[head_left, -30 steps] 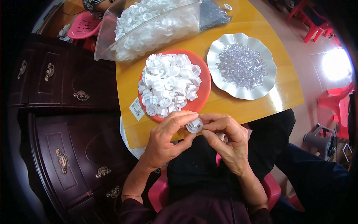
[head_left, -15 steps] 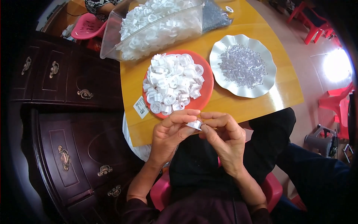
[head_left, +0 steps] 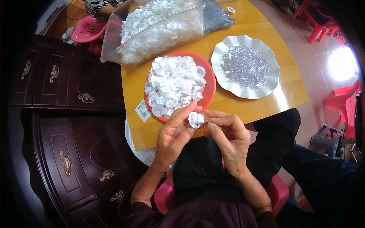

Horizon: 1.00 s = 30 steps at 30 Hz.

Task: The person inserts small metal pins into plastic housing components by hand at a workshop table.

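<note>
Between the thumb and fingers of my left hand is a small round white plastic part, its flange turned toward me. My right hand is closed in a pinch just right of it, on a thin clear pin that reaches toward the part. Whether the pin enters the part is too small to tell. Just beyond my hands, an orange-red plate carries a heap of similar white plastic parts. To its right, a pale scalloped plate bears a pile of small clear pins.
A clear bin full of white parts stands at the back, beside a bag of clear pieces. A printed label lies on the yellow table. Dark drawers are at left; another person's arm shows beyond.
My left hand has tilted the white part so its round flange now faces me, and its fingers have opened out a little. My right hand stays pinched close beside it.
</note>
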Available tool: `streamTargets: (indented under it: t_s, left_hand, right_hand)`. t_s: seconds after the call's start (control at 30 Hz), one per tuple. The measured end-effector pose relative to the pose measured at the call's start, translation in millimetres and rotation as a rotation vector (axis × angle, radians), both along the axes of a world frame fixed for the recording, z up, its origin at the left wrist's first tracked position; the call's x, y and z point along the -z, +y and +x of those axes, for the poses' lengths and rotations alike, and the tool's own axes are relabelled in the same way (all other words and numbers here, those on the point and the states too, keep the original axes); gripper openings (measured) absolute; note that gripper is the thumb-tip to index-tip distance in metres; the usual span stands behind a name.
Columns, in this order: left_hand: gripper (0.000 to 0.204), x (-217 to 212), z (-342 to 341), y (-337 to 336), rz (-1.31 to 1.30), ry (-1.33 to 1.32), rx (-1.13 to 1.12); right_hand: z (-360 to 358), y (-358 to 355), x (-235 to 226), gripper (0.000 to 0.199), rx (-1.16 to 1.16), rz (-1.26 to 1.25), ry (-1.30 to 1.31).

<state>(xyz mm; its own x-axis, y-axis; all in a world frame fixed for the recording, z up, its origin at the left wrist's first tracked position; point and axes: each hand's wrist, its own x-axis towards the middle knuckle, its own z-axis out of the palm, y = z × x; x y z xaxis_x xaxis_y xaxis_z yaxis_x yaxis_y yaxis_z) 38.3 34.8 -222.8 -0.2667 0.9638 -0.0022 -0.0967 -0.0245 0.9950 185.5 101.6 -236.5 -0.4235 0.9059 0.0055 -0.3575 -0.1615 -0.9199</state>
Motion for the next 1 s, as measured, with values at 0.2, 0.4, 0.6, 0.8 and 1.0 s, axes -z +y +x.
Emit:
streamTargets:
  t_s: [0.2,0.4,0.6,0.8,1.0]
  left_hand:
    - [0.056,-4,-3,0,-0.031,-0.027,0.073]
    - [0.047,-3,-10,3,-0.025,-0.216,0.079]
    - [0.043,0,-13,3,-0.056,-0.291,0.093]
    - [0.042,1,-15,2,-0.068,-0.278,0.108]
    - [0.042,0,-16,2,-0.089,-0.268,0.106]
  right_hand:
    - [-2,1,-1,0.009,-0.004,-0.019,-0.002]
    - [-2,2,-1,0.011,0.004,0.108,-0.078]
    - [-2,5,-1,0.013,0.008,0.266,-0.179]
    - [2,7,-10,0.013,-0.02,0.248,-0.238]
    - [3,7,-12,0.013,-0.03,0.26,-0.256]
